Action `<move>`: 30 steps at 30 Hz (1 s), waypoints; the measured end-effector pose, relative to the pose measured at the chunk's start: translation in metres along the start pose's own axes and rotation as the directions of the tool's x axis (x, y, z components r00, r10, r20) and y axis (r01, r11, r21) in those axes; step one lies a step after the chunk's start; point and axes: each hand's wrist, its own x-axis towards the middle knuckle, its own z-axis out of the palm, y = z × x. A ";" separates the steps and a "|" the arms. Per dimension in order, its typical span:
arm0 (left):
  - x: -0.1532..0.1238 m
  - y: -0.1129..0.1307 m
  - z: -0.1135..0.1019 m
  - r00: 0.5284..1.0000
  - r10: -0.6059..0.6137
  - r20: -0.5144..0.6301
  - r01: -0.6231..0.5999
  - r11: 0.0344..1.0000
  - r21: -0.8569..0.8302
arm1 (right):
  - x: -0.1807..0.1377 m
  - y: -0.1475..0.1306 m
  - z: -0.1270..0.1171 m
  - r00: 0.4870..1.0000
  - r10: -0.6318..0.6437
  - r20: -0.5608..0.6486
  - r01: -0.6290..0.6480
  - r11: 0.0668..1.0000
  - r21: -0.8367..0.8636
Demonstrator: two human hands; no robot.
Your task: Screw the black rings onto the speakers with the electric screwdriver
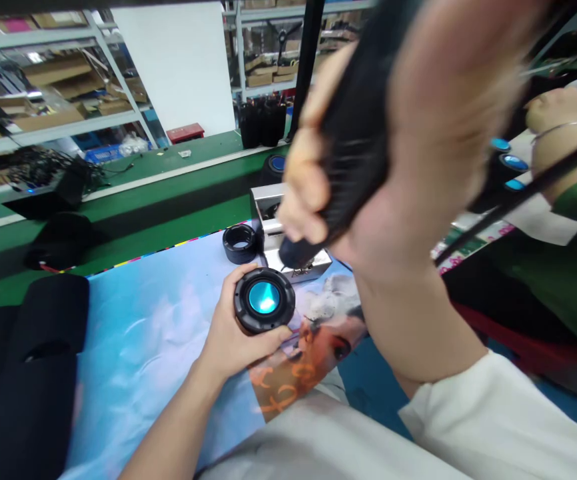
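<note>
My left hand (236, 337) is wrapped round a round black part (264, 301) with a notched rim and a shiny blue centre, apparently a speaker end. It faces up at me over the printed mat. Close to the camera and smeared by motion, my right hand (398, 153) grips a black electric screwdriver (356, 143), its nose slanting down to the left. That nose is in front of a silver metal box (311, 267) with small bits in it; whether they touch I cannot tell. A black ring (240, 243) lies just left of the box.
Black cylindrical housings (51, 333) lie along the left edge of the mat (148, 333). Behind is a green bench (178, 167) with a cable heap (43, 170). A co-worker's arm (563, 133) is at right, near blue-centred parts (514, 163). A dark cord (523, 193) crosses there.
</note>
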 end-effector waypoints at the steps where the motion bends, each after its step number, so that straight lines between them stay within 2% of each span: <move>1: 0.000 0.000 0.000 1.000 -0.010 0.002 0.010 1.000 -0.015 | -0.001 0.003 -0.007 0.998 -0.047 -0.045 0.047 0.999 0.012; 4: 0.000 0.000 0.001 1.000 -0.025 -0.006 0.025 0.999 -0.038 | -0.004 0.030 -0.026 0.978 -0.095 -0.188 0.093 0.995 -0.020; 6: 0.001 0.000 0.001 1.000 -0.023 -0.012 0.022 0.999 -0.042 | -0.005 0.055 -0.034 0.968 -0.111 -0.226 0.109 0.994 -0.018; 8: 0.001 0.000 0.001 1.000 -0.016 -0.009 0.015 0.999 -0.043 | -0.005 0.077 -0.037 0.942 -0.174 -0.287 0.186 0.982 0.017; 10: 0.001 0.000 0.001 1.000 -0.013 -0.002 0.012 0.999 -0.041 | -0.007 0.088 -0.037 0.944 -0.161 -0.288 0.171 0.985 0.012; 12: 0.001 0.000 0.001 1.000 -0.015 -0.004 0.015 0.999 -0.038 | -0.010 0.089 -0.037 0.968 -0.095 -0.233 0.095 0.995 -0.011; 15: 0.001 -0.001 0.001 1.000 -0.026 -0.006 0.026 0.998 -0.049 | -0.013 0.077 -0.037 0.977 -0.002 -0.212 0.007 1.000 0.023; 18: 0.001 -0.001 -0.001 0.999 -0.047 0.017 0.049 0.996 -0.079 | -0.013 0.048 -0.036 0.971 0.080 -0.225 -0.070 0.996 0.050; 21: 0.001 0.001 -0.003 0.995 -0.082 0.052 0.086 0.992 -0.089 | -0.012 0.010 -0.030 0.975 0.042 -0.218 -0.030 0.998 0.057; 24: 0.002 0.002 -0.004 0.994 -0.090 0.058 0.095 0.992 -0.084 | -0.014 -0.021 -0.020 0.999 -0.029 -0.015 0.030 0.992 0.122; 27: 0.002 0.001 -0.003 0.995 -0.085 0.046 0.088 0.993 -0.074 | -0.015 -0.030 -0.009 0.984 -0.091 0.151 0.061 0.979 0.194; 29: 0.002 0.000 -0.001 0.996 -0.084 0.035 0.086 0.993 -0.078 | -0.015 -0.029 -0.002 0.976 -0.048 0.212 0.009 0.984 0.180; 30: 0.002 0.000 0.000 0.996 -0.083 0.030 0.085 0.993 -0.083 | -0.014 -0.029 0.002 0.979 -0.010 0.205 -0.017 0.992 0.127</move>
